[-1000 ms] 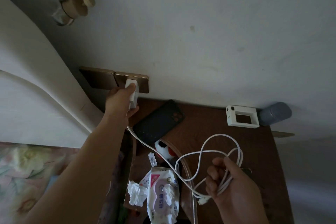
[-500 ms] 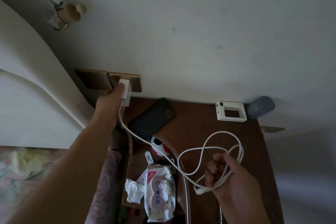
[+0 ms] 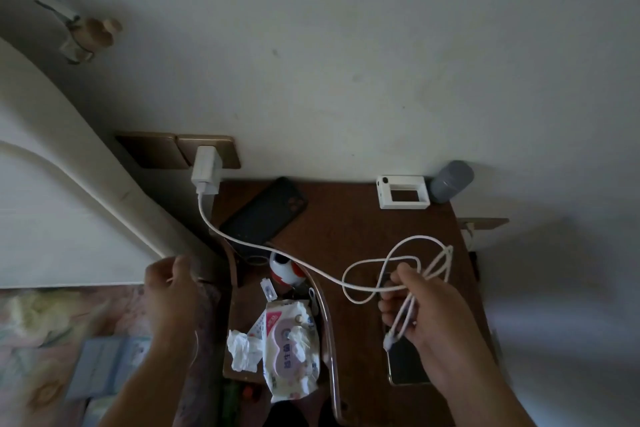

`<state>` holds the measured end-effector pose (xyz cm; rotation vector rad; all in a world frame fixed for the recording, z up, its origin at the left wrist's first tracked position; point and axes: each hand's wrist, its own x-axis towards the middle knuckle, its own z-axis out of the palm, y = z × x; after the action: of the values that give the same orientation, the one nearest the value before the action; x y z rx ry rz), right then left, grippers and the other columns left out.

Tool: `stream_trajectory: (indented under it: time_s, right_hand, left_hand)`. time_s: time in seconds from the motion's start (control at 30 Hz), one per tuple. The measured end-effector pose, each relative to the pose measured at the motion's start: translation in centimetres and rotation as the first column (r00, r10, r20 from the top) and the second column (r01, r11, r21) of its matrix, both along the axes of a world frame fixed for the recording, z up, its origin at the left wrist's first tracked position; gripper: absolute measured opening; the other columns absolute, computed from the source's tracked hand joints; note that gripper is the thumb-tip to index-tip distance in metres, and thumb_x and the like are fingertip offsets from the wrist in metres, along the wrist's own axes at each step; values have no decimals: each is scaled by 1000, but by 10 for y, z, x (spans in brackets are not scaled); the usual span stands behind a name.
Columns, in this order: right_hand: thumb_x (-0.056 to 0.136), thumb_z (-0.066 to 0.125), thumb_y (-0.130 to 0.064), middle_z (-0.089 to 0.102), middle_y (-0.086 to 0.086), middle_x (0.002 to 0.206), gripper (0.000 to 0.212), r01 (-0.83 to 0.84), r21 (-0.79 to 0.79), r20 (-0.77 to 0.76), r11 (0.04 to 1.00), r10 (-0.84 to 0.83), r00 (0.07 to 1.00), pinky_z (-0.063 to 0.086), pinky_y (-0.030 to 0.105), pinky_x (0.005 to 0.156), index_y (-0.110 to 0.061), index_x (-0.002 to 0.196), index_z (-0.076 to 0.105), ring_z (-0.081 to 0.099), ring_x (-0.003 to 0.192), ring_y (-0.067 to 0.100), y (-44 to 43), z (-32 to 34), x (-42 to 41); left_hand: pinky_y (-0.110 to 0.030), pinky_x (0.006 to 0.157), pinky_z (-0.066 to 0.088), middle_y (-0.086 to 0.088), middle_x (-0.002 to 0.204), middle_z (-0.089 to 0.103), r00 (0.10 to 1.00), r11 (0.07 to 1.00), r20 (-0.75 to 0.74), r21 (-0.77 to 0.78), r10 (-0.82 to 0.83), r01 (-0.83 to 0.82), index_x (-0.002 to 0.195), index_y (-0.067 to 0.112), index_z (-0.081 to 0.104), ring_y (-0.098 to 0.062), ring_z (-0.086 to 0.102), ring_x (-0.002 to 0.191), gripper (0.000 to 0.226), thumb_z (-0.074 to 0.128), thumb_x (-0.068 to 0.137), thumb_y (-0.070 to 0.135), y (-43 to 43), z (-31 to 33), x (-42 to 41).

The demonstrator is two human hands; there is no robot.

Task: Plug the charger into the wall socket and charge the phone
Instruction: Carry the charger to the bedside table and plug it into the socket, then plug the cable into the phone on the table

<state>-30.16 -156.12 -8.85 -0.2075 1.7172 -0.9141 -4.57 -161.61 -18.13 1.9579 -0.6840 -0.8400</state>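
The white charger point(image 3: 206, 170) sits plugged into the brown wall socket point(image 3: 221, 156) above the table's back left corner. Its white cable point(image 3: 277, 251) runs down and right across the table to loops gathered in my right hand point(image 3: 429, 319), and the connector end point(image 3: 388, 342) hangs below my fingers. A phone point(image 3: 407, 369) lies under that hand, mostly hidden. Another dark phone point(image 3: 265, 211), back side up, rests near the socket. My left hand point(image 3: 171, 288) hovers at the table's left edge, loosely curled and holding nothing.
On the brown table point(image 3: 349, 218) are a wet-wipes pack point(image 3: 289, 347), crumpled tissue point(image 3: 242, 350), a red-and-white ball-shaped object point(image 3: 285, 270), a white frame box point(image 3: 403, 192) and a grey cylinder point(image 3: 450, 180). A cream headboard point(image 3: 69, 163) and bedding lie to the left.
My left hand has let go of the charger, which stays in the socket, and pulled back toward me. My right hand still holds the cable loops.
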Motion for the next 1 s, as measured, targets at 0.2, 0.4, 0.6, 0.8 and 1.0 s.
stream_trajectory:
  time_s: [0.2, 0.4, 0.6, 0.8, 1.0]
  right_hand:
    - [84, 57, 5, 64, 7, 68, 14, -194, -117, 1, 974, 196, 981, 46, 31, 60, -4, 92, 65, 59, 63, 18, 19, 16, -26]
    - [90, 47, 7, 76, 4, 81, 35, -352, -114, -201, 929, 325, 924, 55, 25, 63, -17, 114, 57, 72, 72, 18, 33, 22, -45]
    - [91, 49, 7, 70, 21, 89, 31, -252, -180, -210, 951, 213, 954, 59, 26, 61, -15, 113, 49, 74, 74, 30, 35, 24, -53]
    - [90, 52, 0, 76, 4, 93, 23, -406, -155, -256, 901, 360, 897, 58, 28, 75, -15, 95, 68, 73, 87, 15, 40, 30, -61]
    - [89, 58, -15, 72, -9, 97, 17, -695, 35, -546, 719, 596, 589, 52, 19, 82, -25, 102, 63, 66, 89, -4, 49, 39, -69]
  left_hand:
    - [-27, 48, 31, -30, 58, 54, 980, 977, 66, 115, -190, 182, 60, 0, 48, -29, 45, 54, 31, 47, 90, 5, 54, -44, -1]
    - [-28, 51, 34, 6, 46, 45, 934, 923, 86, 209, -346, 323, 56, 13, 47, -13, 41, 45, 25, 49, 80, 11, 63, -63, -3]
    - [-29, 56, 38, -7, 79, 64, 877, 854, 93, 298, -471, 427, 87, 10, 62, -23, 57, 68, 12, 53, 86, 19, 57, -70, -9]
    - [-35, 68, 45, -6, 88, 65, 809, 750, -15, 368, -587, 550, 96, 10, 60, -28, 61, 84, 13, 56, 87, 19, 66, -74, -15]
    - [-28, 57, 45, -3, 82, 65, 766, 683, -62, 409, -640, 605, 95, 12, 59, -21, 63, 72, 9, 55, 88, 16, 82, -74, -22]
